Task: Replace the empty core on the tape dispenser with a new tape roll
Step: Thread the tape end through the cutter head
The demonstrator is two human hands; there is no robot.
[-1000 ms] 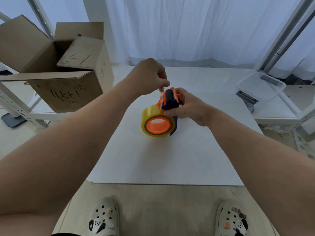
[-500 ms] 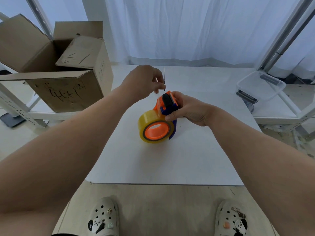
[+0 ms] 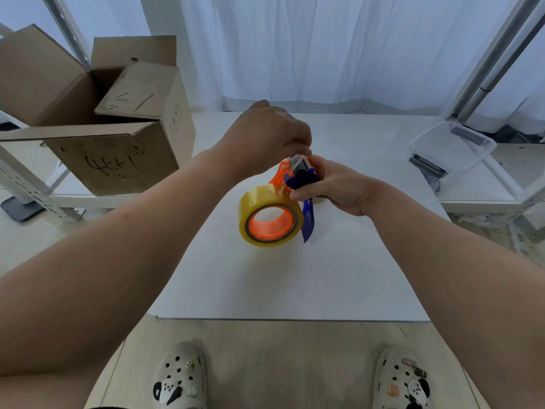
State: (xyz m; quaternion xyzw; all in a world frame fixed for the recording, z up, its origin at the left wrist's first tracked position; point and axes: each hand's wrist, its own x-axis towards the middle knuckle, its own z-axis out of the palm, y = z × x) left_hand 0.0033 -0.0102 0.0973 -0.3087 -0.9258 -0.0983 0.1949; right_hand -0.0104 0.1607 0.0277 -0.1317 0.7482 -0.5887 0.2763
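Observation:
A yellowish clear tape roll (image 3: pixel 267 196) sits on the orange hub of an orange and blue tape dispenser (image 3: pixel 305 221), held above the white table (image 3: pixel 265 284). My right hand (image 3: pixel 333 187) is closed around the dispenser's blue handle. My left hand (image 3: pixel 268 137) is at the dispenser's top front end, fingers pinched on the loose end of the tape by the black roller. The fingertips hide the tape end itself. No empty core is in view.
An open cardboard box (image 3: pixel 118 137) stands on a low shelf at the left. A clear plastic bin (image 3: pixel 454 149) lies at the right on a white rack. White curtains hang behind the table. My feet in white clogs stand at the table's near edge.
My left hand, which had pulled up and away from the dispenser half a second ago, has come back down onto its top front end. The dispenser shifted slightly right.

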